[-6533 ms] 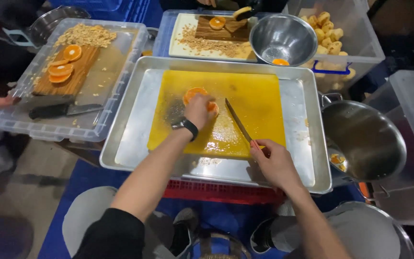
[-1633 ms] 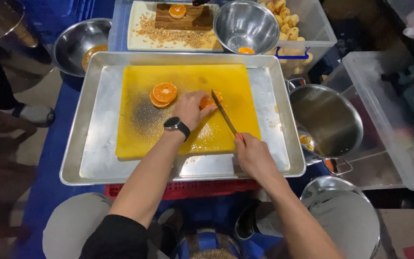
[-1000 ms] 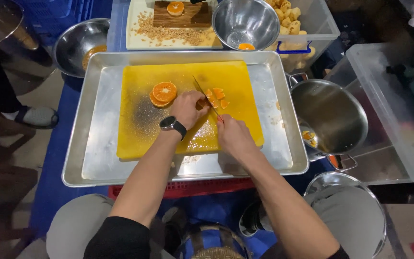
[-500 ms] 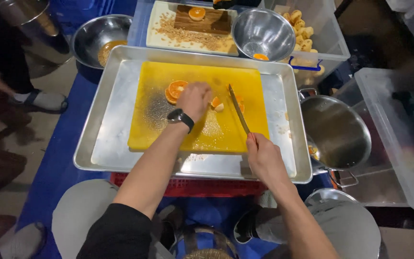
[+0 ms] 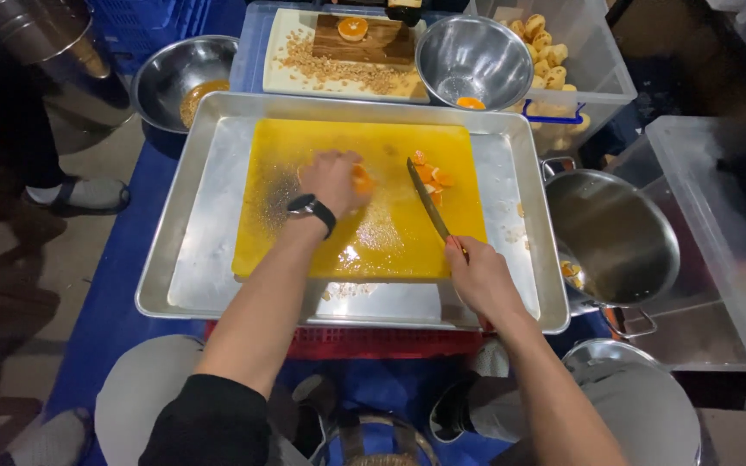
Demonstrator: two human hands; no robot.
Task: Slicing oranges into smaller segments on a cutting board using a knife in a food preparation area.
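Makeshift food-prep station, likely a street stall or catering back area, yellow cutting board (image 5: 364, 198) in a large steel tray (image 5: 218, 259) on a red crate (image 5: 373, 342), steel bowls (image 5: 474, 60), stockpot (image 5: 615, 237), clear plastic bins (image 5: 718, 242), bare floor (image 5: 71, 250)

head cam | 1 view, worn on the head | faces steeply down, near (arm's reach) | yellow cutting board (image 5: 373, 203) centred
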